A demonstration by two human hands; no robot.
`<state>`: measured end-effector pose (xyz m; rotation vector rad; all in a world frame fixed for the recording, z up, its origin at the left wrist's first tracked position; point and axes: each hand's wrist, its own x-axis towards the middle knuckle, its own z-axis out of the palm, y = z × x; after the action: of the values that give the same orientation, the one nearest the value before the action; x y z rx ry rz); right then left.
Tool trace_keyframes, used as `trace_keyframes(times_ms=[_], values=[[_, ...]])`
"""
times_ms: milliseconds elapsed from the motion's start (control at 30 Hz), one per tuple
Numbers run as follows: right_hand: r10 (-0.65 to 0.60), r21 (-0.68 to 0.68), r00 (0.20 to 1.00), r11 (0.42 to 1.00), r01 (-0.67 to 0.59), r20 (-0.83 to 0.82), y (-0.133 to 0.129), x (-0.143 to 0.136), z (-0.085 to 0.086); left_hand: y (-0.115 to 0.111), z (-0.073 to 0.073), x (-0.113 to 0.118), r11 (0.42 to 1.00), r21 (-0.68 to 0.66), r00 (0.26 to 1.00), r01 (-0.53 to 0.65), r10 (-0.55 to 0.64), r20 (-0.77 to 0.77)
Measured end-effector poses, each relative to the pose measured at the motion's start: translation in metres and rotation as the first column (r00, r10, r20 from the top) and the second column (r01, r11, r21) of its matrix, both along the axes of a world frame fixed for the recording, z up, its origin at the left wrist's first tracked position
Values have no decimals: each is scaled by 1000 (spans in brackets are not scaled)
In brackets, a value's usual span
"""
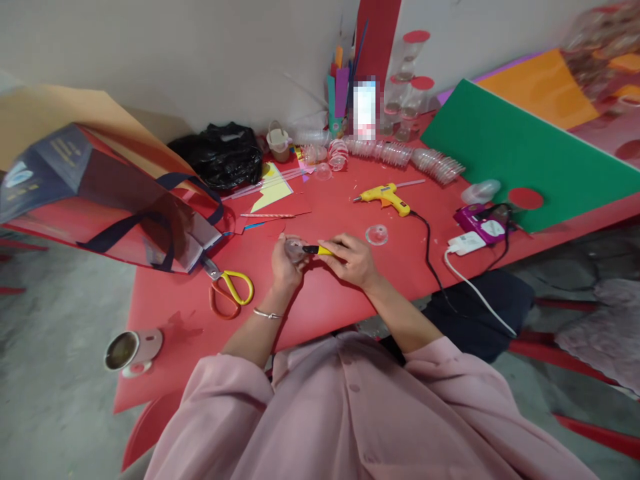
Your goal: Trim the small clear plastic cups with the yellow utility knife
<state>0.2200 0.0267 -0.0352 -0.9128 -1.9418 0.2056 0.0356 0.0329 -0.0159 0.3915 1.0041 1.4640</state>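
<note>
My left hand (287, 265) is closed around a small clear plastic cup (295, 250), just above the red table (330, 303). In my right hand (353, 259) is a yellow and black utility knife (318, 250), its black end against the cup. How far the blade is out cannot be made out. A clear round plastic lid (377, 235) lies just beyond my right hand. Farther back rests a yellow hot glue gun (386, 196) with a black cord. Scissors (231, 293) with yellow and orange handles lie left of my left wrist.
A large paper bag (125, 193) lies at the left, near a mug (134, 350) by the table edge. Behind are a black plastic bag (220, 157) and rows of stacked clear cups (393, 153). A green board (525, 160) and a purple power strip (483, 223) are at the right.
</note>
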Motion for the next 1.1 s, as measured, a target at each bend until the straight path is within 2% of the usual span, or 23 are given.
trace_keyframes(times_ms=[300, 433, 533, 667, 800, 1100], values=[[-33, -9, 999, 999, 33, 22, 1, -1, -2, 2, -2, -3, 999, 34, 999, 26, -28, 47], [-172, -31, 983, 984, 175, 67, 6, 6, -3, -1, -1, -4, 996, 68, 997, 59, -62, 46], [-257, -61, 966, 965, 257, 13, 8, 11, -3, -3, 1, -4, 995, 66, 995, 76, -80, 58], [-111, -27, 993, 994, 110, -40, 3, 6, -1, 0, 0, -2, 1000, -7, 998, 27, -27, 49], [19, 23, 1000, 1000, -18, -13, -2, -3, -1, 1, -1, 0, 1000, -6, 1000, 1, -1, 6], [-17, -2, 999, 1000, 17, 32, -1, -2, -1, 0, 1, 0, 1000, -17, 1000, -2, 2, -21]])
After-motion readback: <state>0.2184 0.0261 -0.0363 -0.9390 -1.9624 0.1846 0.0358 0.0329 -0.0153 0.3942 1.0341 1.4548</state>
